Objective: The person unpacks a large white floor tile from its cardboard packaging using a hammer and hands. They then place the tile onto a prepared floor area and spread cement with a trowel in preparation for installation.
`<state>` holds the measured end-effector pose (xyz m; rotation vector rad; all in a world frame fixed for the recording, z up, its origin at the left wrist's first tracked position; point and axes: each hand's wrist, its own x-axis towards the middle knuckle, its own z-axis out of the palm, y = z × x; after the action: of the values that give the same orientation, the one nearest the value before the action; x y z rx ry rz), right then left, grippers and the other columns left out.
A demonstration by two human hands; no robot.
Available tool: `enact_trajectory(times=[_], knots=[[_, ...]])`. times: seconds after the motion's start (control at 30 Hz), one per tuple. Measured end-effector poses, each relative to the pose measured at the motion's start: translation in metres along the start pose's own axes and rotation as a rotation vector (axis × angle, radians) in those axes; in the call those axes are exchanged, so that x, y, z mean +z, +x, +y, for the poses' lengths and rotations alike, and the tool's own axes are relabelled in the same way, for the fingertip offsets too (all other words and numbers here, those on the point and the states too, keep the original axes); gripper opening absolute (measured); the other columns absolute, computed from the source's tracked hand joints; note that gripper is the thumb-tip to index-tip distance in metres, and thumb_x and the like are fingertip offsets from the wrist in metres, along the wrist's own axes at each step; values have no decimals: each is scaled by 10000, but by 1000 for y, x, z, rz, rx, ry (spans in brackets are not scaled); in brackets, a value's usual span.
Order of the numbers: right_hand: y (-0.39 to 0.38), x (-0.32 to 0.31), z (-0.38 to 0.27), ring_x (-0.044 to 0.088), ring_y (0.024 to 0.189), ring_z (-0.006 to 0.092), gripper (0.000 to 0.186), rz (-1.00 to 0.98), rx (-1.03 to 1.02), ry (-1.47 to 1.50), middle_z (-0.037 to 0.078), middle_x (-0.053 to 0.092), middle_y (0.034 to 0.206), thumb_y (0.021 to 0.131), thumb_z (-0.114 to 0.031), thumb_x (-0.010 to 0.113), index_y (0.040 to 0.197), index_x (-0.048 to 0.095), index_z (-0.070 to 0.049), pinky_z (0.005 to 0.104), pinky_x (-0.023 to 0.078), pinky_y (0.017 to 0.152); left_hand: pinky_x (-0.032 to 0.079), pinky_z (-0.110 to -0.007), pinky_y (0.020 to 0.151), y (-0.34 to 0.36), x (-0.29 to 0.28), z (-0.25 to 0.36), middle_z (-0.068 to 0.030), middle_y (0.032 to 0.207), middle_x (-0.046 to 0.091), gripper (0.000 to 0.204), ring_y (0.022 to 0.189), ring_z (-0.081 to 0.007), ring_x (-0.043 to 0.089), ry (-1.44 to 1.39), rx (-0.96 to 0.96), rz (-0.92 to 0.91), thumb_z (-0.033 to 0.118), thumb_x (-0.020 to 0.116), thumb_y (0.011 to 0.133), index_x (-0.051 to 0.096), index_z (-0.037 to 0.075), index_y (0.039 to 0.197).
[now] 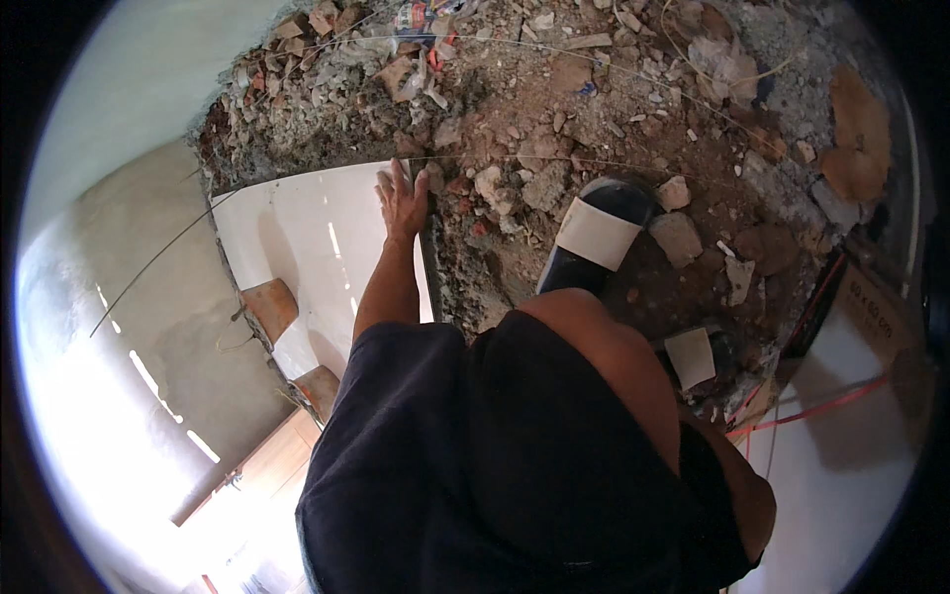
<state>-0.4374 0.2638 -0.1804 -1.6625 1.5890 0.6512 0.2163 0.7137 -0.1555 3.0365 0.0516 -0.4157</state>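
My left hand (402, 206) lies on the far right corner of a large glossy white tile (341, 213). Its fingers are stretched out and slightly apart, reaching the tile's far edge, and nothing is held in them. The tile rests along the foot of the wall, beside rough ground. At its left edge sit two brown flat pieces (270, 309), whose material I cannot make out. A thin string (515, 156) runs from near the hand across the rubble to the right. My right hand is not visible.
Broken brick and stone rubble (539, 183) covers the ground ahead. My sandalled foot (599, 236) stands on dirt right of the tile. A plastered wall (148, 257) rises at left. At right are cardboard (871, 307), a red strap (831, 403) and a white slab (821, 495).
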Motion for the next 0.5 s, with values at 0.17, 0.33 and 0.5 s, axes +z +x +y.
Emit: enact_trajectory(times=[0.17,0.33,0.5], knots=[[6,-7,0,626,775,296,495,-121,-11,-92,215,642,909,898,-360,579,1184,552,43,412,493,729,190,-524,1106,4,-5,8,-276,1501,126,898,1361,-510,124,1,-46,-54,701,436,826,148,166,1488],[1,-26,-27,627,773,298,495,-325,-64,-270,215,643,888,889,-357,593,1174,558,46,413,491,723,204,-523,1102,-1,-13,13,-268,1506,120,921,1365,-499,129,-36,-105,-91,729,435,809,148,177,1489],[-6,-92,-128,629,772,301,496,-625,-191,-559,215,645,868,879,-355,607,1164,564,48,414,490,717,217,-483,1106,5,-34,22,-276,1493,167,969,1372,-458,170,-102,-131,-196,729,452,801,160,105,1483]])
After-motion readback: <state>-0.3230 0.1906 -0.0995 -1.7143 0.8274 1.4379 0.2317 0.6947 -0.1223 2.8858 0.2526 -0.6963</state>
